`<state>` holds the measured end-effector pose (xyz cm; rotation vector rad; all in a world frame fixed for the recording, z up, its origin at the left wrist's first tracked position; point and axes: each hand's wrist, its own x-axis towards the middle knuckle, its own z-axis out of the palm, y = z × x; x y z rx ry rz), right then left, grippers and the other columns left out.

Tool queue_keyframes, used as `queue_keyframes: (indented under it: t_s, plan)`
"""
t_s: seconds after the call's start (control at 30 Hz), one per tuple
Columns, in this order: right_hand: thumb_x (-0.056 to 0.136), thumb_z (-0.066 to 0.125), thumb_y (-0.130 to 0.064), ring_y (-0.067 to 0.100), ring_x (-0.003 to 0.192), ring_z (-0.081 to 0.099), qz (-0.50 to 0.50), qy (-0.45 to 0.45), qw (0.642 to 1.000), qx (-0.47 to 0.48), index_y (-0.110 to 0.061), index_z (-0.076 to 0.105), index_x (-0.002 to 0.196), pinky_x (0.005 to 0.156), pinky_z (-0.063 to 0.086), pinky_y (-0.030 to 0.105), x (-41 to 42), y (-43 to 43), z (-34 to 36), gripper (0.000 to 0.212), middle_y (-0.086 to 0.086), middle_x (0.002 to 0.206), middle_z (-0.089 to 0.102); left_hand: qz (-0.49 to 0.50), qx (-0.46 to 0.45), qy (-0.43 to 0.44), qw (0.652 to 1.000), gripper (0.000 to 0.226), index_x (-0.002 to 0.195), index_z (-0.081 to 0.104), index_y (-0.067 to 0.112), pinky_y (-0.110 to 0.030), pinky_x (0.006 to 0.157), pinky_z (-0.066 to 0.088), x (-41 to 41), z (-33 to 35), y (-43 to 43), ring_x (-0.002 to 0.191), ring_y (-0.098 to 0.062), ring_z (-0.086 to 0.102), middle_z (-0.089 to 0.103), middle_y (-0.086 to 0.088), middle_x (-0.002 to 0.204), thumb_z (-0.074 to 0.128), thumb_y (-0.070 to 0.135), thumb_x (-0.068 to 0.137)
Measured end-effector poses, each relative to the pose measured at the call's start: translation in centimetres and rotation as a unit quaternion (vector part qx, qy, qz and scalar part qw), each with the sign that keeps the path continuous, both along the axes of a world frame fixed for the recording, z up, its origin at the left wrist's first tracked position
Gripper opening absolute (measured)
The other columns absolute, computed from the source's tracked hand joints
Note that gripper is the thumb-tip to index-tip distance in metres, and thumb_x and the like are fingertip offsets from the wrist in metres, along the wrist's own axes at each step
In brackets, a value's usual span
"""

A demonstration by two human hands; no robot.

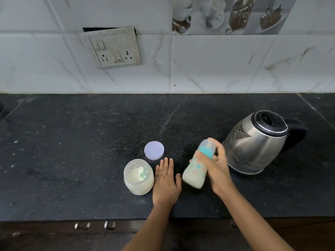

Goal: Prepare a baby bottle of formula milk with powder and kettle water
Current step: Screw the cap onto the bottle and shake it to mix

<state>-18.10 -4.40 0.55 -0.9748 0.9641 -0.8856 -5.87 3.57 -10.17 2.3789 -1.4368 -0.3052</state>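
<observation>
Looks late in the task. Bottle [196, 169] is full of pale, milky liquid with its teal collar and teat on, so powder and water are both in and the top is fitted, judging by that. It's blurred and tilted, base toward the person and top leaning away toward the kettle [257, 142], which reads as the mixing shake. I can't see whether the powder has fully dissolved.

Probably left to do: finish mixing, set the bottle down, put the lid [154, 150] back on the jar [138, 176].

Places, all relative to the kettle:
- Bottle: just left of it, lifted off the counter [72, 151], not touching it.
- Jar: further left, well apart, standing open, powder inside with a greenish scoop resting in it.
- Lid: left of the kettle, lying flat on the counter just behind the jar, apart from it.
- Kettle itself stands upright, lid closed, spout facing left toward the bottle, handle on the far side.

Hands:
- Right hand [216, 167]: wrapped around the bottle from the kettle side, fingers curled over the collar and upper body, thumb side partly hidden behind the bottle. Firm full-hand hold, not a pinch. It's the only thing carrying the bottle.
- Left hand [165, 182]: flat, palm down on the counter, fingers straight and close together, thumb out toward the bottle. Holds nothing. Sits between jar and bottle, just beside the jar; whether it touches the jar wall I can't tell.
</observation>
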Motion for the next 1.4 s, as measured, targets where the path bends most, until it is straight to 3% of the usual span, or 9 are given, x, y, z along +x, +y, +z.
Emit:
queue_keyframes:
  t_s: [0.2, 0.37, 0.5, 0.67, 0.8, 0.97, 1.1, 1.27, 1.4]
  plan:
    - [0.07, 0.083, -0.014, 0.039, 0.103, 0.065, 0.081, 0.031, 0.996, -0.031, -0.04, 0.054, 0.118, 0.082, 0.057, 0.056, -0.1, 0.7, -0.3, 0.062, 0.014, 0.114, 0.063, -0.008, 0.002, 0.001, 1.0, 0.08, 0.154, 0.009, 0.015, -0.03, 0.117, -0.012, 0.1, 0.0, 0.0, 0.148, -0.015, -0.004, 0.004, -0.005, 0.161, -0.004, 0.048, 0.082]
    - [0.084, 0.073, -0.011, 0.023, 0.091, 0.067, -0.077, -0.052, 0.995, 0.031, -0.033, 0.044, 0.12, 0.076, 0.06, 0.044, 0.6, -0.2, 0.6, 0.051, 0.007, 0.106, 0.06, 0.004, -0.005, -0.006, 1.0, 0.075, 0.153, 0.012, 0.015, -0.028, 0.116, -0.012, -0.1, 0.0, -0.1, 0.148, -0.016, 0.001, 0.009, -0.004, 0.161, 0.004, 0.046, 0.086]
    - [0.074, 0.081, -0.006, 0.039, 0.102, 0.065, 0.073, 0.034, 0.995, -0.06, -0.038, 0.053, 0.12, 0.084, 0.056, 0.056, 0.4, 0.5, 0.3, 0.063, 0.012, 0.115, 0.063, -0.008, 0.01, -0.013, 1.0, 0.065, 0.153, 0.006, 0.015, -0.03, 0.116, -0.013, 0.3, -0.5, -0.1, 0.148, -0.016, -0.004, 0.003, -0.005, 0.162, 0.023, 0.041, 0.096]
    - [0.084, 0.072, -0.013, 0.019, 0.091, 0.066, -0.093, -0.05, 0.994, 0.033, -0.034, 0.043, 0.121, 0.075, 0.061, 0.041, 1.0, 0.2, 0.7, 0.052, 0.005, 0.108, 0.06, 0.002, -0.004, -0.001, 1.0, 0.074, 0.153, 0.011, 0.015, -0.028, 0.116, -0.014, -0.1, -0.3, -0.1, 0.148, -0.015, -0.001, 0.008, -0.004, 0.161, 0.005, 0.046, 0.087]
    - [0.072, 0.082, -0.007, 0.033, 0.101, 0.067, 0.088, 0.063, 0.993, -0.054, -0.042, 0.054, 0.117, 0.081, 0.059, 0.05, 0.5, 1.1, 0.1, 0.063, 0.01, 0.115, 0.064, -0.02, 0.015, -0.019, 1.0, 0.065, 0.153, -0.001, 0.014, -0.03, 0.114, -0.017, 0.4, -0.7, 0.1, 0.148, -0.017, -0.01, -0.004, -0.006, 0.161, 0.017, 0.039, 0.096]
    - [0.081, 0.076, -0.012, 0.018, 0.091, 0.066, -0.09, -0.023, 0.996, -0.008, -0.033, 0.042, 0.125, 0.069, 0.06, 0.038, 1.1, -0.6, 1.7, 0.06, 0.006, 0.112, 0.058, 0.0, -0.016, 0.009, 1.0, 0.073, 0.153, 0.013, 0.015, -0.027, 0.115, -0.014, 0.0, -0.1, 0.0, 0.148, -0.015, 0.0, 0.009, -0.004, 0.161, 0.006, 0.047, 0.087]
    - [0.071, 0.084, -0.011, 0.03, 0.102, 0.066, 0.097, 0.073, 0.989, -0.089, -0.04, 0.053, 0.12, 0.081, 0.059, 0.049, 0.5, 0.0, 1.3, 0.066, 0.008, 0.116, 0.062, -0.01, -0.009, 0.016, 1.0, 0.064, 0.154, 0.007, 0.015, -0.029, 0.115, -0.014, 0.3, 0.0, 0.2, 0.148, -0.015, -0.005, 0.003, -0.004, 0.162, 0.026, 0.039, 0.097]
    - [0.082, 0.075, -0.011, 0.022, 0.095, 0.066, -0.104, -0.049, 0.993, 0.014, -0.033, 0.046, 0.126, 0.074, 0.06, 0.044, 0.6, -0.6, 1.3, 0.057, 0.006, 0.11, 0.06, -0.001, -0.023, 0.02, 1.0, 0.076, 0.153, 0.012, 0.016, -0.028, 0.116, -0.013, 0.1, -0.1, 0.1, 0.148, -0.014, -0.002, 0.007, -0.004, 0.161, 0.003, 0.049, 0.085]
    - [0.074, 0.08, -0.008, 0.038, 0.102, 0.066, 0.034, 0.017, 0.999, -0.036, -0.04, 0.055, 0.119, 0.083, 0.057, 0.055, -0.1, 0.4, 0.6, 0.06, 0.012, 0.115, 0.064, -0.007, -0.016, 0.019, 1.0, 0.081, 0.154, 0.01, 0.015, -0.03, 0.117, -0.011, 0.2, -0.1, 0.2, 0.148, -0.015, -0.003, 0.006, -0.004, 0.161, -0.002, 0.049, 0.082]
